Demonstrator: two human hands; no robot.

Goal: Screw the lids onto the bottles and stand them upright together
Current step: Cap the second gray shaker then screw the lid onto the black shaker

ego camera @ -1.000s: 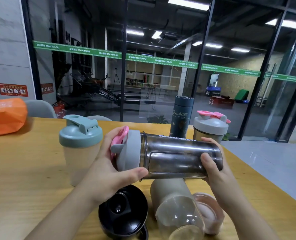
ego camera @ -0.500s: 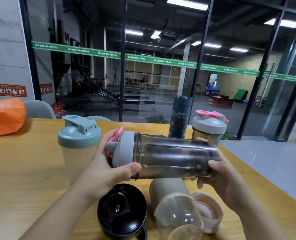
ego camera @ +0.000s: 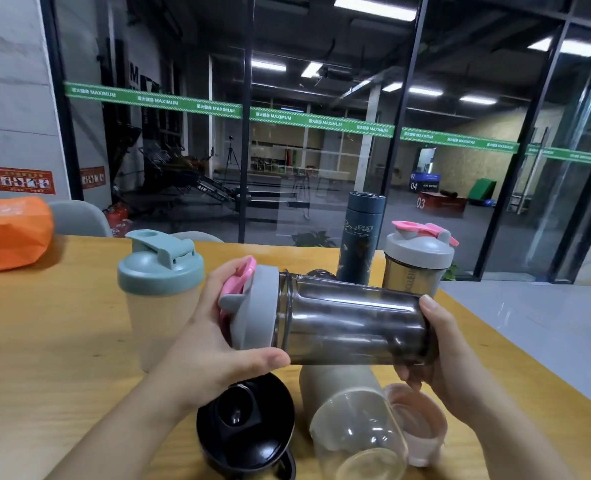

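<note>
Left hand (ego camera: 211, 344) grips grey lid (ego camera: 257, 306); right hand (ego camera: 439, 344) grips smoky translucent cylindrical bottle (ego camera: 352, 320), held horizontal.

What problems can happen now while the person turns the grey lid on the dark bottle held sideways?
The dark bottle hangs above an open bottle lying on its side and a loose black lid; a slip could knock them. The grey lid, gripped by the left hand, may cross-thread, since the right hand only steadies the base.
</note>
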